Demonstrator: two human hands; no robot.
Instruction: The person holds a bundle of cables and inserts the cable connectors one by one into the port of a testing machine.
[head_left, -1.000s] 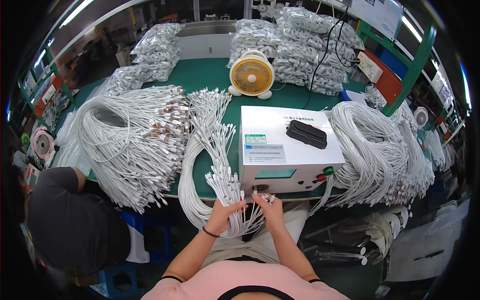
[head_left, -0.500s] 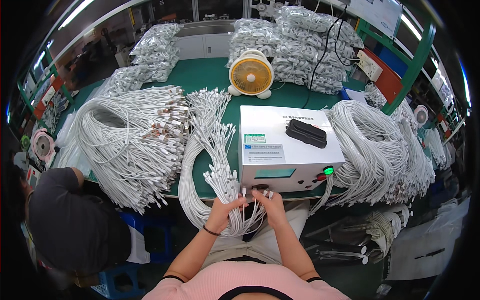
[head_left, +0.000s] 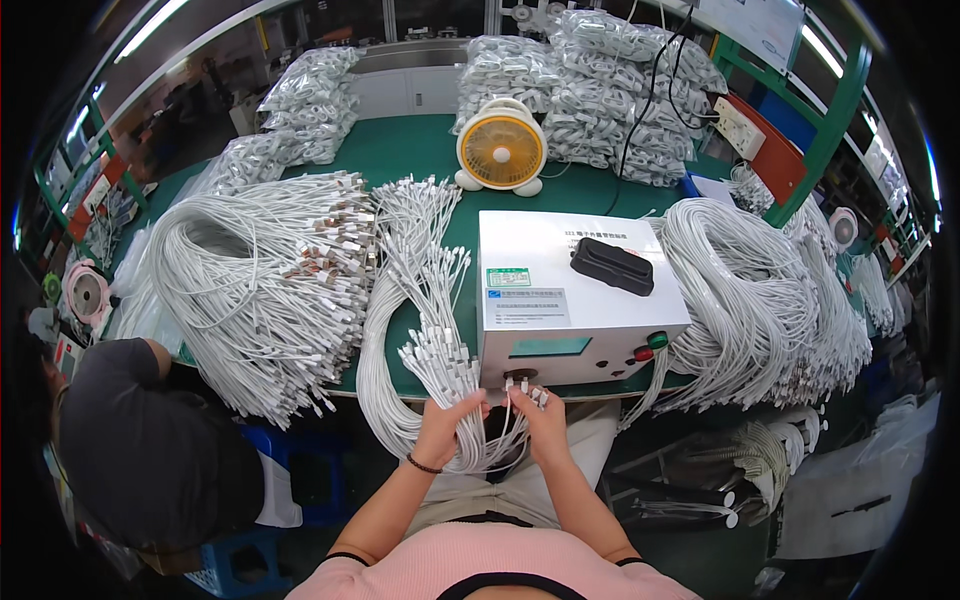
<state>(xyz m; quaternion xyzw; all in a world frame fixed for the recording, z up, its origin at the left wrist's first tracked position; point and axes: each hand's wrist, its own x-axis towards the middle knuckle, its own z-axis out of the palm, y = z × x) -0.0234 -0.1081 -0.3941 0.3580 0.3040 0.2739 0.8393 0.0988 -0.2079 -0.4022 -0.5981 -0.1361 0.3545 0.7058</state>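
Low in the middle, the left hand and right hand have fingers pinching thin, round white cables, probably light and bendy, best held by their hard, boxy white plugs.

At the worktop's front edge, the right hand partly hides cable plugs; whether one enters the instrument's socket is too small to tell. The frame crops the pink shirt.
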